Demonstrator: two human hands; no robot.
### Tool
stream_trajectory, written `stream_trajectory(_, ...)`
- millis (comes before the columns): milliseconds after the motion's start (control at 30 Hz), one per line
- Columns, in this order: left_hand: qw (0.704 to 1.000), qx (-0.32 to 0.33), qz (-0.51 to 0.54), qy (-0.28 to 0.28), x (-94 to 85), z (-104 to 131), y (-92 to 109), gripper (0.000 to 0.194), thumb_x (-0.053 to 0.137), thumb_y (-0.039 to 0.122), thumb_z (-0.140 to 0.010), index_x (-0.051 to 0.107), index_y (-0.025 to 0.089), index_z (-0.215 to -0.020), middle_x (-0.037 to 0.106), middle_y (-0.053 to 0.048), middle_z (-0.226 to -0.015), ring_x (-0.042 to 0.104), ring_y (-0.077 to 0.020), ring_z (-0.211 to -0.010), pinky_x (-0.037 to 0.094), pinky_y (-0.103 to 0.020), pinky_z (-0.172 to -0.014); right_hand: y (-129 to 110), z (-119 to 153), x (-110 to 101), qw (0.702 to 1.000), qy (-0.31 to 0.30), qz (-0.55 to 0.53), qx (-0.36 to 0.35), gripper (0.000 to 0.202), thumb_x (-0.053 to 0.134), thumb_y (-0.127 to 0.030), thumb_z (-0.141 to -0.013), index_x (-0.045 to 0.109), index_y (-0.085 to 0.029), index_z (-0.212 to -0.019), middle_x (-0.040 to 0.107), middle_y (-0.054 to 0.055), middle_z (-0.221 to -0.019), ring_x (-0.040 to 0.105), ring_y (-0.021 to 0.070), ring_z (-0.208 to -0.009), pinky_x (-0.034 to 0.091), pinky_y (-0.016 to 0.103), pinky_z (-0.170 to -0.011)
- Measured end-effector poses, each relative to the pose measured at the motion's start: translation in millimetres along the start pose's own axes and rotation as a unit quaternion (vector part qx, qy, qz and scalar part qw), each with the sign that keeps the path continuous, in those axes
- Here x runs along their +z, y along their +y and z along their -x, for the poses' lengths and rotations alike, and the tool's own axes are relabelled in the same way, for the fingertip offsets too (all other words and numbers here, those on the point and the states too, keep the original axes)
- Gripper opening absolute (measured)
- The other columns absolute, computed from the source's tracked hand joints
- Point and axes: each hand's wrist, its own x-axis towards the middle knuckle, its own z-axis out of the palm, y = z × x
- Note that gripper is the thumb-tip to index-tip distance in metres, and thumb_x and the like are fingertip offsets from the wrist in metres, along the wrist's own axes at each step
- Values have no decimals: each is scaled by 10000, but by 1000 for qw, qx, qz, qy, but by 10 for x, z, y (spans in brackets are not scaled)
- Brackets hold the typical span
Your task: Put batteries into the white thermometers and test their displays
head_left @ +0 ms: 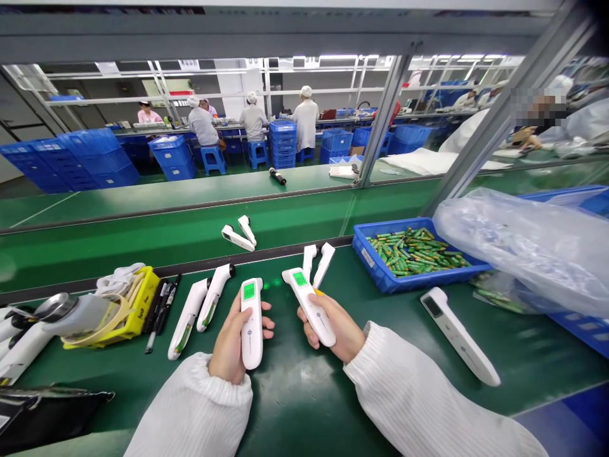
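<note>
My left hand is closed around a white infrared thermometer, its small screen lit green and its thumb side facing me. A second white infrared thermometer, also with a green lit screen, is gripped in my right hand and tilts to the left. Just beyond my right hand lie two more white thermometers. To the left of my left hand, two thermometers rest on the green table with batteries showing in their handles. Another thermometer, its screen dark, lies at the right.
A blue tray of green batteries stands at the back right beside a large plastic bag. At left are a yellow bin and black marker pens. Two thermometers lie on the green belt. Co-workers sit beyond.
</note>
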Motion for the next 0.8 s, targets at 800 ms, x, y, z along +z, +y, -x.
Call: stream_trajectory(800,983,112,-25,-143,183,282,-9,858,564,275,-883,-38,319,-1493,620,11,-754,547,-153,-654,493,-334,-707,140,216,136,987,-125,83,-56,530,507,-441,-888,301,-214,-1321,568,-32,-703,503,82,-376,391,182,-339)
